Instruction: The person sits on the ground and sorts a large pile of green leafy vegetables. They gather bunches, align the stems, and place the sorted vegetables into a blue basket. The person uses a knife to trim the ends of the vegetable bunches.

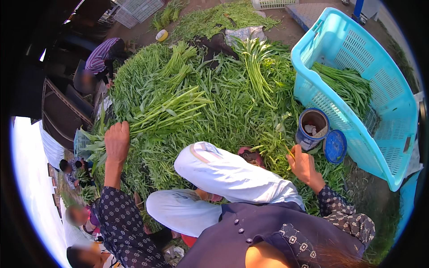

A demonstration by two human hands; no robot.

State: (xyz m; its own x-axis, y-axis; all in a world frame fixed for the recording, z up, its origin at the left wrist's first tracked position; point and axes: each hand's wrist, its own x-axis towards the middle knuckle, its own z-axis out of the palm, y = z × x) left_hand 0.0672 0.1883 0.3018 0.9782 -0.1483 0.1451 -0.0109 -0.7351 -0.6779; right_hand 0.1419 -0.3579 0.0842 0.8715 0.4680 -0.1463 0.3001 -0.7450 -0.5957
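Note:
My left hand (117,139) is closed around a bunch of leafy green stems (167,112), whose cut ends point up and to the right over the pile. Between the fingertips of my right hand (303,165) is a thin yellow band or strip (290,152), just below a blue tin can (311,129) with small pale bits inside. Beside the can leans a round blue lid (335,146). A wide heap of cut greens (221,117) spreads before my knees. Tied bundles (181,55) and a long-stemmed bunch (256,72) lie on it.
At the right stands a large turquoise plastic crate (352,140) holding greens (345,83). A person in a striped top (100,58) bends at the upper left; several people sit at the lower left. A yellow and white bowl (162,35) and pale crates (139,11) lie beyond the heap.

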